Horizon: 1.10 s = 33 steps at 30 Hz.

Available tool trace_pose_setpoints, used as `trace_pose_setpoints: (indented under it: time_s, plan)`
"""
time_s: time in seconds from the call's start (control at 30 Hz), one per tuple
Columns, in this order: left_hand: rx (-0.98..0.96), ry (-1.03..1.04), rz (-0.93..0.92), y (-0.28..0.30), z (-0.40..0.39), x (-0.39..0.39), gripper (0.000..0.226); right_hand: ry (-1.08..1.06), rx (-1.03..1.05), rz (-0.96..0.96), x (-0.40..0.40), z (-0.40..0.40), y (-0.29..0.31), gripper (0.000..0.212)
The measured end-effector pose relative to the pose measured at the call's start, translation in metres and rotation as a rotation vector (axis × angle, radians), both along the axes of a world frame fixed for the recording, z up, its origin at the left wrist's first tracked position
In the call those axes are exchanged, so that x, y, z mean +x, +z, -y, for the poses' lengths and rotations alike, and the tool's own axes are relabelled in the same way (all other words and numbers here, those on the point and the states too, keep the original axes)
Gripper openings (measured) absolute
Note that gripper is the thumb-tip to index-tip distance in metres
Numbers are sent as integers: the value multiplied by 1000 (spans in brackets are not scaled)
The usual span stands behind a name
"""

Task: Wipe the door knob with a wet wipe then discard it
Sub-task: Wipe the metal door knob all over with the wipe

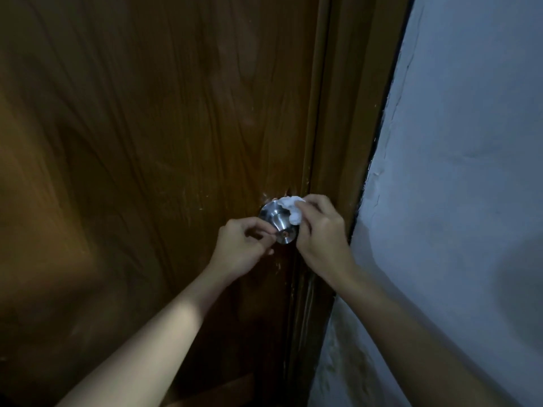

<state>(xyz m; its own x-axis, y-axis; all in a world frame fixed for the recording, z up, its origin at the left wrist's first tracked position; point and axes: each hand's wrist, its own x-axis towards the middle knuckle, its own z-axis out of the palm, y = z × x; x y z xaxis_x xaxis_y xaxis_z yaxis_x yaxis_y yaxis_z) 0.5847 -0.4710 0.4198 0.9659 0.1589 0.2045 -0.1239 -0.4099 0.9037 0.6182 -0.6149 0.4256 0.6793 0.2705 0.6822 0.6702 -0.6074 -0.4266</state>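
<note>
A round silver door knob [280, 223] sticks out of a brown wooden door [147, 142], close to the door's right edge. My right hand [318, 230] holds a crumpled white wet wipe [291, 208] against the knob's upper right side, at the plate behind it. My left hand [242, 245] is at the knob's left, its fingertips pinched and touching the knob's front edge. Both forearms reach up from the bottom of the view.
The brown door frame [343, 142] runs along the door's right edge. A pale blue-white wall [455, 201] with cracked, peeling paint fills the right side. The scene is dim.
</note>
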Motion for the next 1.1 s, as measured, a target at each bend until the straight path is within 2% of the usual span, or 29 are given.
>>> trace_pose_setpoints:
  time_s: [0.03, 0.1, 0.17, 0.23, 0.33, 0.43, 0.53, 0.6, 0.7, 0.8, 0.97, 1.1]
  plan:
    - [63, 49, 46, 0, -2, 2, 10, 50, -60, -36, 3, -4, -1, 29]
    - [209, 126, 124, 2, -5, 6, 28, 122, -126, -84, 10, -10, -6, 29]
    - [345, 147, 179, 2, -6, 11, 52, 118, -134, -116, 15, -15, -14, 31]
    - [416, 112, 198, 2, -5, 15, 64, 61, -78, -196, 16, -20, -18, 36]
    - [464, 69, 213, 3, -3, 20, 64, 3, -34, -205, 15, -26, -17, 42]
    - [480, 70, 234, 5, -1, 23, 60, 33, -96, -163, 17, -27, -14, 48]
    - [509, 76, 228, 7, 1, 25, 61, -3, -32, -294, 14, -29, -14, 50]
    - [538, 78, 216, 7, 1, 26, 63, -33, 11, -310, 12, -31, -16, 49]
    - [569, 65, 200, 5, 1, 25, 65, 23, 42, -304, 11, -28, -20, 47]
    - [610, 76, 183, 5, 2, 25, 67, 46, 61, -411, 11, -23, -21, 46]
    - [638, 78, 169, 8, 2, 25, 63, 50, 42, -335, 8, -32, -21, 48]
    - [660, 73, 173, 8, 1, 26, 65, -56, 121, -510, 12, -32, -20, 54]
